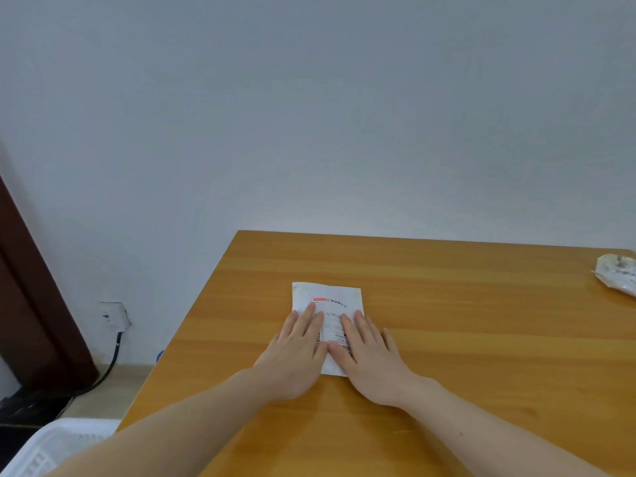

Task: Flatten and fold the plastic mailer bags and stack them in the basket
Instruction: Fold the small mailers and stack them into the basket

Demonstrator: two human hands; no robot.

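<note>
Wooden table (447, 304): both hands flat on mailer bag (327, 297) (label unreadable).

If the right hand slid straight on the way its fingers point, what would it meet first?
The right hand lies flat on the white mailer bag, fingers pointing toward the far table edge. It would cross the rest of the bag, then bare wood. The crumpled bag sits far off to the right, out of line.

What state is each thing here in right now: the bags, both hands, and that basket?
White mailer bag: flat on the table, pressed under both hands.
Left hand: open, fingers straight, pressing the bag.
Right hand: open, fingers straight, pressing the bag.
Crumpled mailer bag: unflattened, at the table's far right edge.
White basket: beside the table; contents not visible.
</note>
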